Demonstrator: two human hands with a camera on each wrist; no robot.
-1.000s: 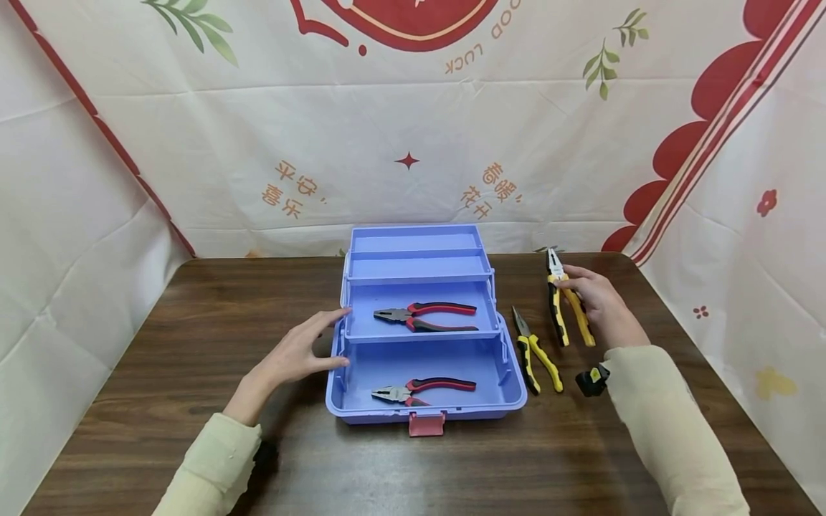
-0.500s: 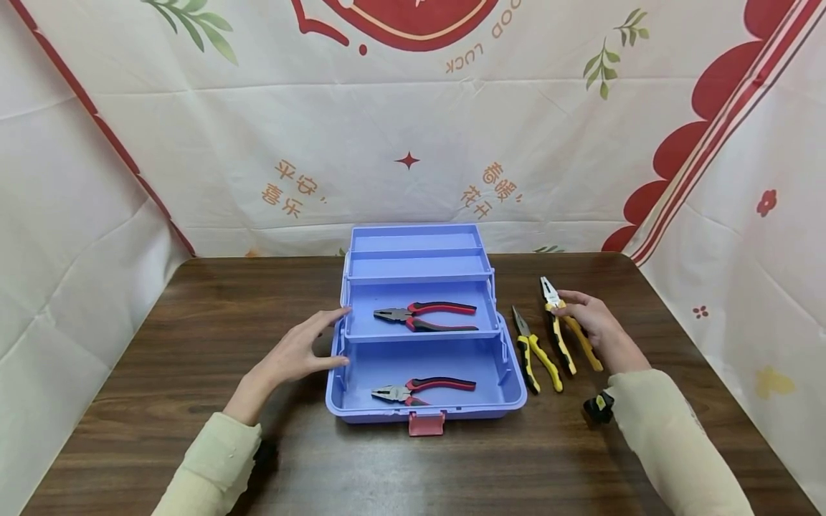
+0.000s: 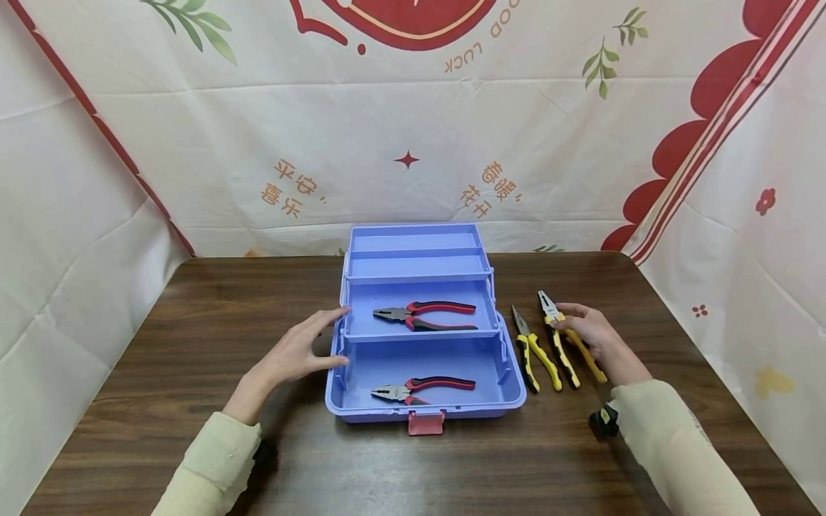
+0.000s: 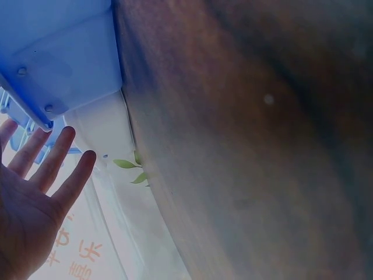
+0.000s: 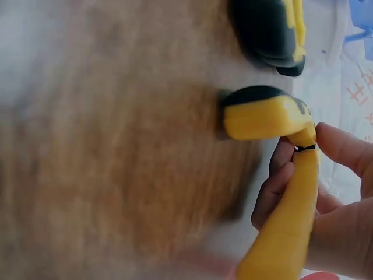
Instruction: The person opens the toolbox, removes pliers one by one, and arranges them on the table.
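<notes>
My left hand (image 3: 293,352) is at the left side of an open blue toolbox (image 3: 480,413), fingers extended and spread, fingertips right at its edge. In the left wrist view the palm (image 4: 26,219) shows with nothing in it. To the right of the box, my right hand (image 3: 599,335) pinches combination pliers (image 3: 558,342) with yellow-and-black handles near the pivot, their silver nose pointing away from me. The right wrist view shows thumb and fingers around one yellow handle (image 5: 285,216). Between them and the box lie yellow-and-black long-nose pliers (image 3: 525,332).
Red-and-black pliers (image 3: 445,307) lie in the toolbox's middle tray, and a second red-and-black pair (image 3: 401,393) lies in the bottom. A pink latch (image 3: 426,423) hangs at the box's front. The brown wooden table (image 3: 258,287) ends at a printed white cloth (image 3: 387,129).
My right hand has brought the yellow-and-black combination pliers toward me and slightly left, down beside the long-nose pliers. The left hand and the toolbox have stayed put.
</notes>
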